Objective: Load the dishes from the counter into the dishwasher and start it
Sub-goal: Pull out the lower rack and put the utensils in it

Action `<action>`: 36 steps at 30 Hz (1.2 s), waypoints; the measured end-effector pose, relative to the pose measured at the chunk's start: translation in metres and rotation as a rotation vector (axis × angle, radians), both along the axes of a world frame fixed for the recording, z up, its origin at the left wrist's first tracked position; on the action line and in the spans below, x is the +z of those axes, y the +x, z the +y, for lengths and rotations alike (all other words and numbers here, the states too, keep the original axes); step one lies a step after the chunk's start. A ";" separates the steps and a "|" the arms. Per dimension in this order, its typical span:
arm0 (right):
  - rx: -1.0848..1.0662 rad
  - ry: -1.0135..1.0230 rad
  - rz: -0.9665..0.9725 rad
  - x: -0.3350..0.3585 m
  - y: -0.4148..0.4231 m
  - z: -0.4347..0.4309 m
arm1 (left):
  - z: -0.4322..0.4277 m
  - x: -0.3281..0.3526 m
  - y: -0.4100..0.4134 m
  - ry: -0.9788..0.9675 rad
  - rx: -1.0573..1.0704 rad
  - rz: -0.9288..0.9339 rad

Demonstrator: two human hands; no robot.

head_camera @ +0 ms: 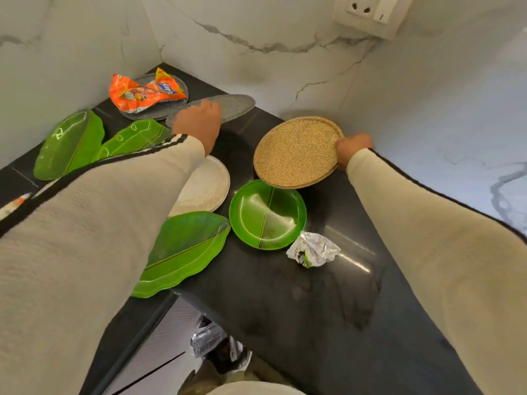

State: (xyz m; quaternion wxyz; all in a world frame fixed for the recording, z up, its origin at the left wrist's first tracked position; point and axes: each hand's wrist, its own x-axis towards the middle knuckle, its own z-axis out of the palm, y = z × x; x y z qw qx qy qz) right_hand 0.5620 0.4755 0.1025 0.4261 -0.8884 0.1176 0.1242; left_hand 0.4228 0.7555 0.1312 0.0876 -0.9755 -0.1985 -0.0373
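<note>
The black counter runs into a corner of marble-patterned walls, and all the dishes lie on it. The right hand grips the right rim of a tan speckled plate by the counter's right edge, fingers curled round the rim. The plate is tilted, and its near edge overlaps the far rim of a round green plate; whether the two touch cannot be told. A crumpled foil wrapper lies just beside the round green plate on its near right side.

The left hand reaches toward the far corner with its back to the camera. Its fingers are curled over the near rim of a grey speckled plate and appear to grip it. Behind that plate, right in the far corner, a second grey plate carries an orange snack wrapper.

Along the left edge lie two green leaf-shaped plates side by side, the left leaf plate and the middle leaf plate, partly hidden by the left sleeve. A white speckled plate lies mid-counter, half under the left forearm. A third leaf plate lies at the near edge, its tip hanging past it, just beside the round green plate.

A wall socket sits high on the right wall.
</note>
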 end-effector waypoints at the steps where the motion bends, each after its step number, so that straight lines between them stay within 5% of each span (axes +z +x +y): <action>1: -0.009 -0.018 0.001 0.006 -0.016 -0.006 | -0.008 0.003 -0.011 0.019 -0.008 -0.011; 8: -0.162 -0.037 -0.022 0.028 -0.166 -0.080 | -0.090 0.027 -0.099 -0.014 -0.258 -0.072; 17: -0.827 -0.004 -0.095 0.022 -0.448 -0.195 | -0.241 0.030 -0.269 -0.055 -0.766 -0.092; 28: -1.285 0.011 -0.027 -0.013 -0.736 -0.350 | -0.442 -0.006 -0.467 -0.056 -1.217 0.087; 36: -1.365 -0.060 0.190 -0.064 -0.889 -0.462 | -0.582 -0.073 -0.595 -0.027 -1.410 0.301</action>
